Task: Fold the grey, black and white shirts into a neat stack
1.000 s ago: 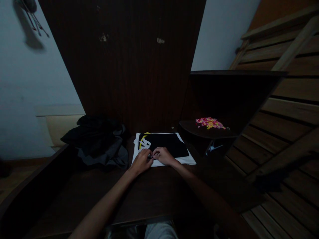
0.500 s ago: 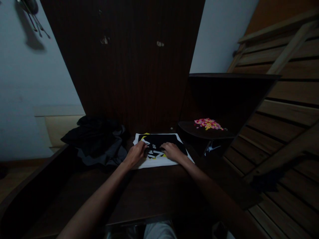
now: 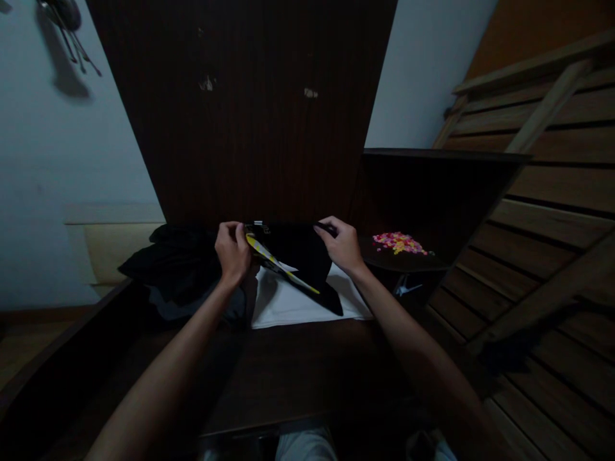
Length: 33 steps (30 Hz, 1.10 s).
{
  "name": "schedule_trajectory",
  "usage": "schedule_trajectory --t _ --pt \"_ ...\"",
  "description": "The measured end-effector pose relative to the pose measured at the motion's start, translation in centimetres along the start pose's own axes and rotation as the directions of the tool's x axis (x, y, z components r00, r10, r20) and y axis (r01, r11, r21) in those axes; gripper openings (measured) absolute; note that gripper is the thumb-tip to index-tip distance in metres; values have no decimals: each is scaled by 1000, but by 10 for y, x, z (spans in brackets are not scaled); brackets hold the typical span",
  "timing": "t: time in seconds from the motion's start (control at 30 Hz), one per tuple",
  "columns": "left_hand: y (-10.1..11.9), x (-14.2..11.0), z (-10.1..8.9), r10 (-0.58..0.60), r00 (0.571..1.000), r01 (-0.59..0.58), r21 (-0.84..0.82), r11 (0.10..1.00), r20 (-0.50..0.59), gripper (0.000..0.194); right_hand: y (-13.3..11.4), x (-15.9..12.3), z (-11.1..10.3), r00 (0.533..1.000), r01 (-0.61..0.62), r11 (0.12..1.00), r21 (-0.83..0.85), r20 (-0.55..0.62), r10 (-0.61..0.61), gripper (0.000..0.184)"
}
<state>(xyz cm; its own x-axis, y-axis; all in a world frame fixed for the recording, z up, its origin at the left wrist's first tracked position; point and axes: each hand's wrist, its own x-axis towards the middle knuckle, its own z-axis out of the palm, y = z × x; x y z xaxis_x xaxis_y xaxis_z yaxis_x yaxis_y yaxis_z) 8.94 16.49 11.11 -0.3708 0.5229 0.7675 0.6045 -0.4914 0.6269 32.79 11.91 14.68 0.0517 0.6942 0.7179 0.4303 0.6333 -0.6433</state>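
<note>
A black printed T-shirt, folded, with white lettering and a yellow-and-white pattern, hangs lifted between my hands. My left hand pinches its upper left corner, fingers closed. At the upper right corner, my right hand grips the cloth between thumb and fingers. The lower edge of the shirt slants down over a folded white cloth, which lies flat on the dark wooden surface. How the lower part of the shirt is folded is hard to make out in the dim light.
Dark crumpled clothes are heaped at the left. Pink, red and yellow small pieces lie on a corner shelf at right. A dark wooden panel stands behind, and a slatted wooden frame leans at the right.
Both hands have risen and moved apart, raising the black T-shirt, which lay flat on the white cloth. More of the white cloth now shows beneath.
</note>
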Motion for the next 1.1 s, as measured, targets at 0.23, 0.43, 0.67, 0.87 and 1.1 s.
schedule_trajectory --t 0.23,0.43,0.67,0.87,1.1 --pt "28 -6 -19 159 962 -145 -80 986 220 28 -1 4 27 959 -284 864 415 134 250 32" --pt "53 -52 -40 174 706 -152 -92 984 687 25 19 -2 53 869 -477 707 523 157 470 32" --pt "26 -43 -37 110 540 185 -245 952 835 44 13 -14 52 837 -547 661 514 320 444 48" --pt "22 -29 -37 -19 639 373 -289 882 769 55 17 -22 54 865 -392 863 318 445 229 69" --pt "7 26 -64 -181 898 351 -403 845 402 55 22 6 17 935 -62 887 -458 285 212 23"
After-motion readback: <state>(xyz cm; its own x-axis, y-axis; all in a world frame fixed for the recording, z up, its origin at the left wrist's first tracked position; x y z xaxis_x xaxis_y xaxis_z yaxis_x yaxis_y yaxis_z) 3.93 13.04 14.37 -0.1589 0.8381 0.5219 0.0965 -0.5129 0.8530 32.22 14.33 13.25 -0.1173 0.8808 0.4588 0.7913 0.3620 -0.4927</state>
